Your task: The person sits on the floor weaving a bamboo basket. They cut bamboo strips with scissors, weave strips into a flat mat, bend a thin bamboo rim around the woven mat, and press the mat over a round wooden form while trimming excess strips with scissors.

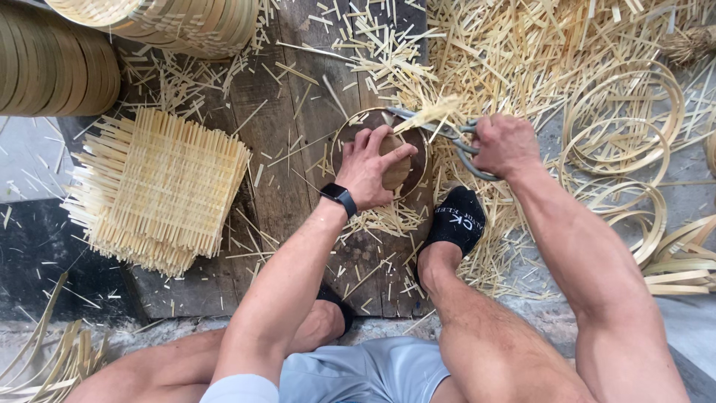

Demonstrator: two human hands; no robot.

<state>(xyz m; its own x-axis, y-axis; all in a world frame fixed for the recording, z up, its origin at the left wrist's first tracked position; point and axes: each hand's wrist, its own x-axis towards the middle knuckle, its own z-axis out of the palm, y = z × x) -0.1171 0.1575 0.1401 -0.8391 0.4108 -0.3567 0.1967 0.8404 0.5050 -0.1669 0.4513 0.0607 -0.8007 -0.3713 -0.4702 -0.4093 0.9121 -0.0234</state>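
The left hand lies palm down, fingers spread a little, pressing on a round dark wooden disc ringed by a thin pale bamboo hoop — the disc sits on the dark plank work board, near its right edge. On that wrist is one black smartwatch. The right hand is closed around the grips of one pair of grey metal shears, whose blades reach left to the rim of the disc, where a few pale bamboo slats stick out past the hoop; whether the blades are parted or closed on the slats I cannot tell.

One foot in a black sock rests on the board's right edge, just below the disc. To the left lies one stack of square woven bamboo mats with frayed ends. At top left are two stacks of finished round bamboo frames — one dark and on its side, one paler at the top edge. On the right, at least five loose bent bamboo strip rings lie overlapping on the grey floor. Short bamboo offcuts are strewn over board and floor, too many to count.
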